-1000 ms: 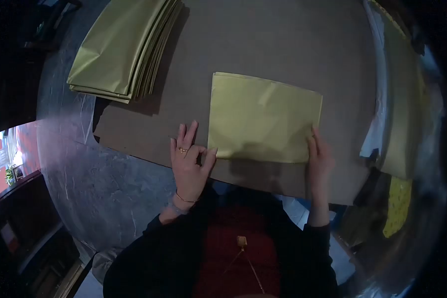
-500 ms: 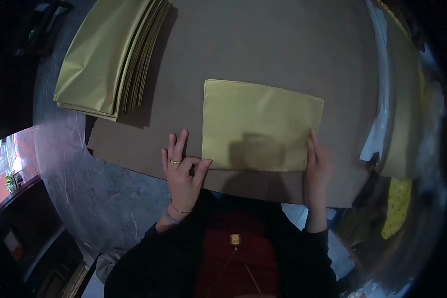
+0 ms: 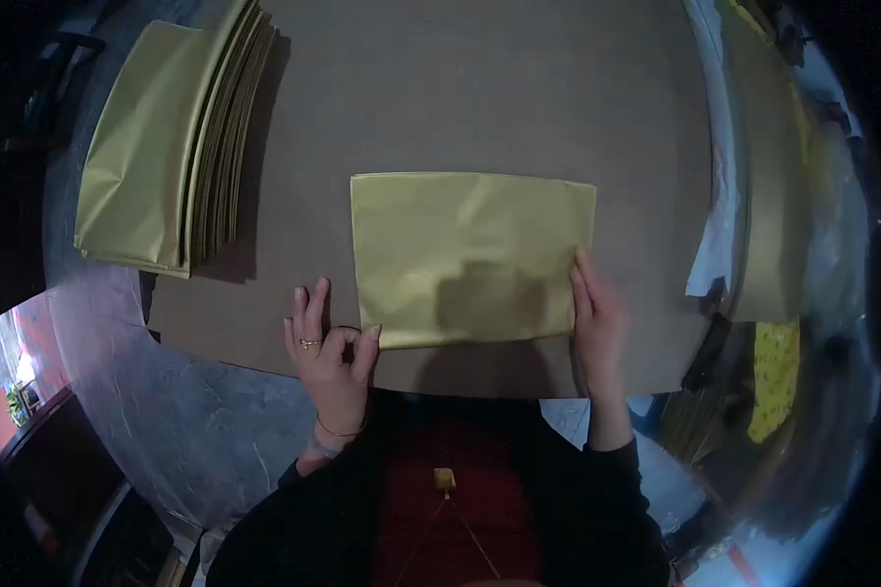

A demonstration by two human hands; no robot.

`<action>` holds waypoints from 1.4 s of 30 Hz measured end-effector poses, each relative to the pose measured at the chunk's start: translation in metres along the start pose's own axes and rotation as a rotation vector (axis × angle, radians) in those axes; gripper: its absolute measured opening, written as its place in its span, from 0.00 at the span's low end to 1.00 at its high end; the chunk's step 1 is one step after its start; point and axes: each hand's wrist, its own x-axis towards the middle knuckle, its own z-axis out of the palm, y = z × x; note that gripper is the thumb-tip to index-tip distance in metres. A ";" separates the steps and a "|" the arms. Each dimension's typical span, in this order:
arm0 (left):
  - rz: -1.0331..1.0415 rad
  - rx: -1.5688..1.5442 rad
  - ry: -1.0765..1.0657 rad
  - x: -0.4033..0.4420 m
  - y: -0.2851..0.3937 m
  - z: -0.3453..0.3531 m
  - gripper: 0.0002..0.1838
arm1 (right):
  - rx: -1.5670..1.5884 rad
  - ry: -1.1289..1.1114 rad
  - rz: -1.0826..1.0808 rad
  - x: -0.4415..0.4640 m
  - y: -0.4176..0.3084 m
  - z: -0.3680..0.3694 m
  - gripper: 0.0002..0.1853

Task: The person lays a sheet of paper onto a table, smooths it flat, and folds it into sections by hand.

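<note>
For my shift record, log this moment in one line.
Gold paper: flat on brown board; left hand: at near left corner; right hand: at right edge; gold stack: farther left

Gold paper (image 3: 460, 225), brownish board (image 3: 480, 98), mottled grey surface (image 3: 215, 421), red top (image 3: 455, 533)

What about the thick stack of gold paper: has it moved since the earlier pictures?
No: against the flat brown board, the gold paper stack keeps its place; it looks lower and further left only because the view shifted.

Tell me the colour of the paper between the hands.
The paper is muted gold, seen best in the head view.
</note>
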 end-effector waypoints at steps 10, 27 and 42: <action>0.021 0.019 0.023 0.001 -0.001 0.002 0.14 | 0.028 0.047 -0.008 -0.001 0.007 0.005 0.16; 0.554 0.064 -0.379 0.087 0.056 0.030 0.40 | -0.034 0.030 -0.126 -0.001 0.008 0.003 0.19; 0.536 0.119 -0.335 0.095 0.042 0.042 0.40 | -0.020 0.011 -0.087 -0.002 0.013 0.005 0.19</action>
